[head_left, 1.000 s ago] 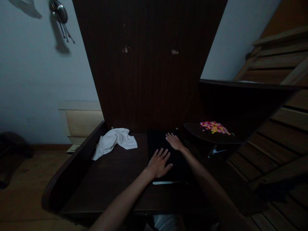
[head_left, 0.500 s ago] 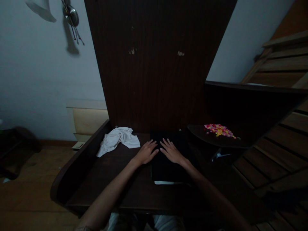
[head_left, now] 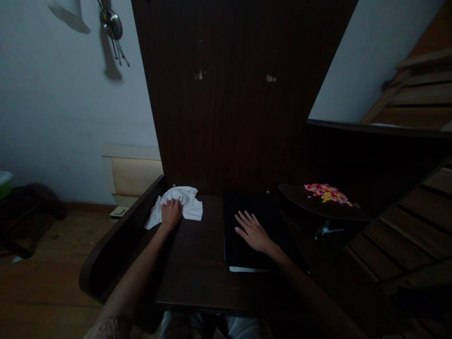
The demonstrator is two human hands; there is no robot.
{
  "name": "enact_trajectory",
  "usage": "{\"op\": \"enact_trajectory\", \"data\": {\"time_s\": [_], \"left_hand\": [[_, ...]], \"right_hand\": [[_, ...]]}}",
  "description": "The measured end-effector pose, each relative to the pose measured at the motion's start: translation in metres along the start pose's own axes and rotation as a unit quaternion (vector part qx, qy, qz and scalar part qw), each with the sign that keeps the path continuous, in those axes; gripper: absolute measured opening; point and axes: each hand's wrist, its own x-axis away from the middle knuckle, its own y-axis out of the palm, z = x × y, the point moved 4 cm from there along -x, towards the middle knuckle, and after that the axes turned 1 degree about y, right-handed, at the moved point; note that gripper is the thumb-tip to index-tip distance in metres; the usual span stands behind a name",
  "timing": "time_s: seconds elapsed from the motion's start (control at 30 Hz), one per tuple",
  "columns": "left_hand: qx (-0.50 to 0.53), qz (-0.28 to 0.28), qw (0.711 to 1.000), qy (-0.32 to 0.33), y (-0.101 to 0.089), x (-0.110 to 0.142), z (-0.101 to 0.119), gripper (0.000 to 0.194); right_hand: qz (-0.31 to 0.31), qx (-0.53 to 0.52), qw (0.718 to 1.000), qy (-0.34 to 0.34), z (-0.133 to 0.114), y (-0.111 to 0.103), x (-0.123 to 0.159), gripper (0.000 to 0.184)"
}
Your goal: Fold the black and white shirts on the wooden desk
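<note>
A crumpled white cloth (head_left: 192,207) lies at the back left of the dark wooden desk (head_left: 197,263). My left hand (head_left: 172,212) is on it, fingers curled into the fabric. To the right is a flat black rectangular thing (head_left: 243,256) with a white strip along its front edge; the dim light hides whether it is a folder or something else. My right hand (head_left: 253,231) rests palm down on it, fingers spread, holding nothing.
On a low shelf (head_left: 293,197) at the right sits a pile of small pink, red and yellow pieces (head_left: 328,193). A whitish object (head_left: 326,230) shows beneath that shelf. A raised side panel (head_left: 106,249) bounds the desk on the left, and a tall dark board (head_left: 233,117) stands behind.
My left hand has moved left from the black thing onto the white cloth, and its fingers have curled into it. My right hand stays flat on the black thing. The view has shifted slightly.
</note>
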Motion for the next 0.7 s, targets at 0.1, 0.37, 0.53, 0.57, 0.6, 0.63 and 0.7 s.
{"op": "enact_trajectory", "data": {"time_s": [0.1, 0.37, 0.53, 0.57, 0.6, 0.63, 0.7], "left_hand": [[0.012, -0.007, 1.000, 0.008, -0.010, -0.005, 0.005, 0.039], [0.349, 0.052, 0.934, -0.056, -0.047, -0.028, 0.017, 0.029], [0.562, 0.098, 0.821, -0.025, -0.080, -0.032, 0.045, 0.033], [0.593, 0.089, 0.800, -0.017, -0.084, -0.031, 0.051, 0.034], [0.618, 0.076, 0.782, -0.007, -0.089, -0.029, 0.056, 0.035], [0.636, 0.062, 0.769, 0.007, -0.093, -0.028, 0.060, 0.035], [0.656, 0.046, 0.753, 0.033, -0.100, -0.024, 0.064, 0.035]], "right_hand": [[-0.004, -0.021, 1.000, 0.007, 0.001, -0.002, 0.000, 0.065], [-0.003, -0.264, 0.965, -0.009, -0.024, -0.022, -0.027, 0.051], [0.004, -0.532, 0.847, -0.018, -0.072, -0.015, -0.069, 0.048], [0.004, -0.572, 0.821, -0.001, -0.079, -0.012, -0.077, 0.048], [0.012, -0.601, 0.799, 0.021, -0.084, -0.010, -0.084, 0.049], [0.027, -0.619, 0.783, 0.043, -0.087, -0.008, -0.090, 0.050], [0.069, -0.636, 0.765, 0.080, -0.087, -0.006, -0.100, 0.055]]}}
